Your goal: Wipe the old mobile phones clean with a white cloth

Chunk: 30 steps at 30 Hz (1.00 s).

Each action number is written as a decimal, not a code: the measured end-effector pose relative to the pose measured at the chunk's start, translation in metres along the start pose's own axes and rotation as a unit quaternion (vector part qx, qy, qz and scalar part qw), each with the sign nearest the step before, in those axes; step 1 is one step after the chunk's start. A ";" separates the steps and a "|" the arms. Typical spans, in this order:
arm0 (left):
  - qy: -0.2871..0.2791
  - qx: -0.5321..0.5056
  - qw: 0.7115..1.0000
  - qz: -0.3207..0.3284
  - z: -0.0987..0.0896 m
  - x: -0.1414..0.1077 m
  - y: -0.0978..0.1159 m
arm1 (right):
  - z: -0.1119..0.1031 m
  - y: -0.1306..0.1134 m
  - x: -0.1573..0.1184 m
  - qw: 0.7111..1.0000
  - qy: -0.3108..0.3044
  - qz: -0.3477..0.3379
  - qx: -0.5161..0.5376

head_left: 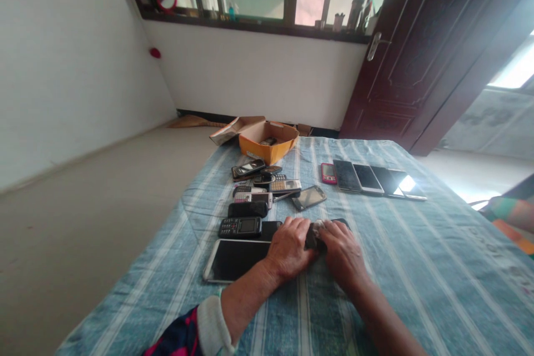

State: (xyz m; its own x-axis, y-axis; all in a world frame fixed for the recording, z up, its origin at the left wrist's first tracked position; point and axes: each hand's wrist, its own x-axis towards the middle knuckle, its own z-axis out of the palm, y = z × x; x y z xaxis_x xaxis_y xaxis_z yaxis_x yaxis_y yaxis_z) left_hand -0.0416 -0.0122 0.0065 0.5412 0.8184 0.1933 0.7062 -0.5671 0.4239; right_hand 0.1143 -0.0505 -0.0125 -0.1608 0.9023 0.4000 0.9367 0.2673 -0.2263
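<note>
Both my hands meet over a dark phone [311, 238] lying on the striped blue cloth. My left hand [292, 247] is closed on the phone's left end. With its fingers bent together, my right hand [342, 250] presses a small pale crumpled cloth [318, 226] onto the phone. To the left of my hands lie a large white-edged phone [237, 260], screen up, and a black keypad phone [240, 227]. Beyond them a grey touchscreen phone [309, 198] rests at an angle.
An open orange box [267, 151] stands at the table's far edge with a phone inside. Nearer lies a cluster of old phones [254, 197]. Several phones form a row at the right, beginning with a pink one [329, 173]. A person's colourful clothing [515, 217] shows at the right edge.
</note>
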 end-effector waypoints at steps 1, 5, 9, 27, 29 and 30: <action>0.001 0.000 1.000 0.000 0.000 0.000 0.000 | -0.001 0.005 0.001 1.000 0.002 0.011 -0.003; 0.004 -0.003 1.000 0.001 0.001 -0.001 0.000 | -0.002 0.017 0.001 0.999 0.026 0.040 -0.006; 0.000 -0.008 1.000 -0.001 0.002 -0.001 -0.002 | 0.002 0.006 -0.003 0.999 0.028 0.003 0.022; 0.002 0.000 1.000 0.012 0.003 -0.002 0.000 | -0.001 0.016 -0.006 1.000 0.025 0.005 -0.016; 0.000 0.002 1.000 0.016 0.003 -0.002 -0.001 | -0.001 0.016 -0.007 0.999 0.029 0.002 -0.017; -0.001 0.003 1.000 0.017 0.003 -0.002 -0.001 | 0.000 0.015 -0.007 1.000 0.028 -0.002 -0.013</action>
State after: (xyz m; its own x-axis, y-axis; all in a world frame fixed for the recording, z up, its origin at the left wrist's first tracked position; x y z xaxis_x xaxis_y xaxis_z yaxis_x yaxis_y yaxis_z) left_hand -0.0421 -0.0139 0.0026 0.5652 0.7990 0.2052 0.6904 -0.5943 0.4125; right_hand 0.1297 -0.0528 -0.0186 -0.1475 0.8810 0.4496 0.9439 0.2612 -0.2022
